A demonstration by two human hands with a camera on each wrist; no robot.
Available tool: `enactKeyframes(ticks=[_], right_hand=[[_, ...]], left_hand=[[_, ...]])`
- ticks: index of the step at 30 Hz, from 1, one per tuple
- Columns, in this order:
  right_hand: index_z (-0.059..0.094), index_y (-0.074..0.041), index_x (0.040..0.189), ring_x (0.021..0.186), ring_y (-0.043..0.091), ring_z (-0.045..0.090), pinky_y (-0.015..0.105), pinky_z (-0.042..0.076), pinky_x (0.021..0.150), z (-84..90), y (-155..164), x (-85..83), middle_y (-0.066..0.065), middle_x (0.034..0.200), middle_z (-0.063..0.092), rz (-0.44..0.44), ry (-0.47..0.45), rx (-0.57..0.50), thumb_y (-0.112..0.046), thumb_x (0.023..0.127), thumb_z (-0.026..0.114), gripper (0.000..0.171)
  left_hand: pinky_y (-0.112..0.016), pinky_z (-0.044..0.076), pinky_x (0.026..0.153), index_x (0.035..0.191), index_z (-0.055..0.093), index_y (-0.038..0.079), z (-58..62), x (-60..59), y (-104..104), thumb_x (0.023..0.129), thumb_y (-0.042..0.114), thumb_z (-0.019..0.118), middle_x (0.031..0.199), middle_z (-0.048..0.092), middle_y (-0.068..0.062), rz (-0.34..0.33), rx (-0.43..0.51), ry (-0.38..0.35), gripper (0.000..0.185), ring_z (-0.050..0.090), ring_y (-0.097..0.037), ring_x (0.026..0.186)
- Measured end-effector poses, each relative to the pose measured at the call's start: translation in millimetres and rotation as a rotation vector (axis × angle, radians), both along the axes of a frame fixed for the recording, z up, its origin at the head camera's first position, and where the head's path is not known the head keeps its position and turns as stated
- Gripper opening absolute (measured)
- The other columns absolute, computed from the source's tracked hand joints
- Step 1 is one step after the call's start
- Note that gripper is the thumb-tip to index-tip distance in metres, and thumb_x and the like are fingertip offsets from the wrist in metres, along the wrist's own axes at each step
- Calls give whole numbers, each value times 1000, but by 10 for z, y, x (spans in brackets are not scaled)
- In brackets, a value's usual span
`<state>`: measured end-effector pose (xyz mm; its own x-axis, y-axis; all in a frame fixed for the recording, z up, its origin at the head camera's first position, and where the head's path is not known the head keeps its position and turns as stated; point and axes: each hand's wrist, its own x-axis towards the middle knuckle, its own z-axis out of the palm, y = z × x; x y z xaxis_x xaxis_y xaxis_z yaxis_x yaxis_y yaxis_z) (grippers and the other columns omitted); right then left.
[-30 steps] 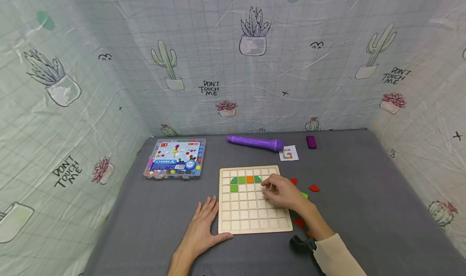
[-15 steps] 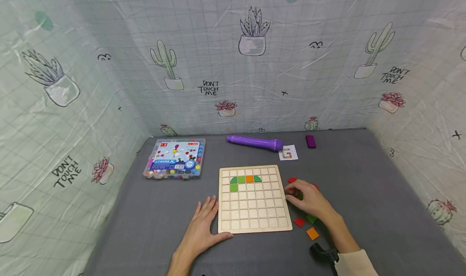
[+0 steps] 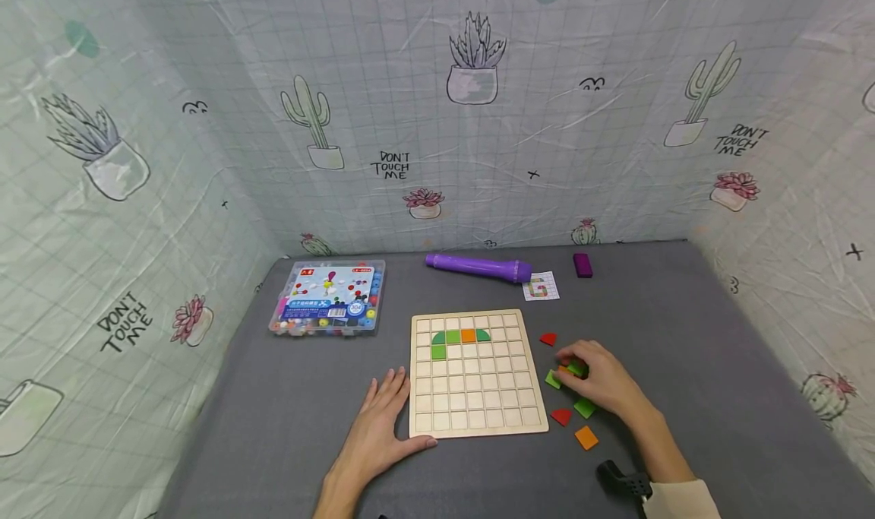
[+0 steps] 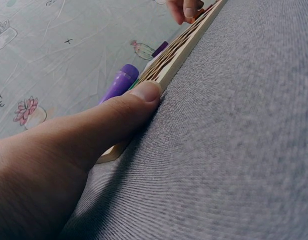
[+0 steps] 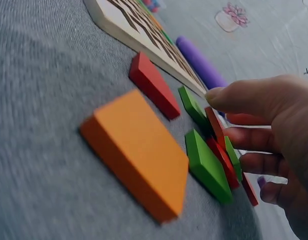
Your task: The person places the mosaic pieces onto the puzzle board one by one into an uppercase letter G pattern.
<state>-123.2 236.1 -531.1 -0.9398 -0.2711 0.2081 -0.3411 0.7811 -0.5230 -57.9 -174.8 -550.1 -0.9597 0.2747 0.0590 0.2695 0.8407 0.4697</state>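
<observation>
A wooden grid board [image 3: 472, 397] lies flat, with several green pieces and one orange square [image 3: 468, 336] in its upper cells. My left hand [image 3: 372, 435] rests at the board's left side, fingers straight along the edge; in the left wrist view its thumb [image 4: 124, 110] touches the board's near corner area. Right of the board, my right hand [image 3: 601, 378] pinches an orange tile [image 3: 564, 370] between thumb and fingers, just over a small group of pieces. Among these are a green tile [image 3: 553, 380] and another green tile [image 5: 206, 167]. Part of the group is hidden under the fingers.
Loose red pieces [image 3: 561, 417] and an orange square [image 3: 586, 438] lie right of the board. Behind it are a purple microphone-like stick [image 3: 478, 267], a pattern card [image 3: 541, 286] and a dark purple block [image 3: 583, 265]. A clear box of beads [image 3: 328, 299] stands at back left.
My right hand has left the board, moved right to the loose pieces and taken hold of an orange tile. My left hand has stayed at the board's edge.
</observation>
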Motion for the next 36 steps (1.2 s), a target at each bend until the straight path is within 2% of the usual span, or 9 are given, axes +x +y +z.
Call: enactKeyframes(ticks=[5,12,21,29,36], right_hand=[[74,-17,103,95,16,57,43,55,85,-11,66,17,-6,98,69,-16,-9,35,-33,83,82,27],[76,-18,96,90,13,53,38,53,78,-46,142,39,-8,92,65,5,29,49,-26,80,85,20],[74,-19,95,90,12,52,38,53,79,-42,128,17,-9,91,62,-29,-37,63,-25,81,82,17],[70,-20,94,88,10,49,33,51,76,-38,126,4,-8,90,59,-38,-54,15,-23,81,82,18],[69,-16,98,93,16,51,39,52,81,29,57,-55,-3,97,63,-35,-54,14,-22,82,81,21]], left_hand=[[-47,14,130,156,38,11,-3,0,-3,72,79,68,165,31,-6,3,-1,-5,112,24,-26,155],[-47,13,130,156,37,12,-6,-5,-8,72,79,68,165,31,-6,3,2,-11,112,23,-26,155],[-48,14,130,156,37,12,-5,1,-8,72,79,68,165,31,-6,2,-2,2,112,24,-26,155],[-48,14,130,156,38,12,2,-5,-3,73,79,67,165,30,-6,-1,3,-10,111,23,-26,155],[-47,13,130,156,37,12,0,-9,3,73,79,68,165,30,-6,1,0,-14,111,23,-26,155]])
